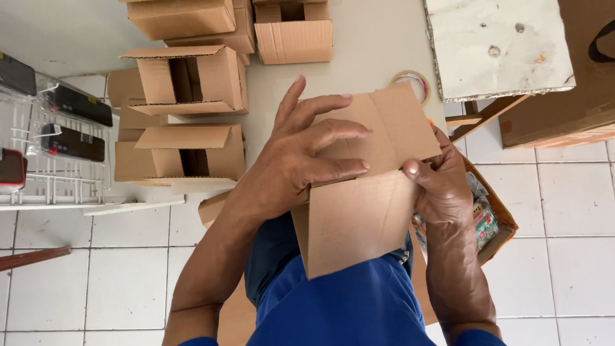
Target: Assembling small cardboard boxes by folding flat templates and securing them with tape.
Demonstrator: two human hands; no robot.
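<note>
Cardboard box (359,211) pinched in my right hand (442,186), left hand (301,160) spread flat on its flap; too much pressure could crease it crooked.

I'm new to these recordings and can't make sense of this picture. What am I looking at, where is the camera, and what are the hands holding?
There is no machine here: a person wears a camera on the head, looking down at their own two bare hands. The left hand presses on a flat cardboard box, and the right hand grips its edge. Ahead, on a pale table, stand several folded-up boxes and a roll of tape. At the left a white wire rack holds dark devices. The floor is white tile.
</note>
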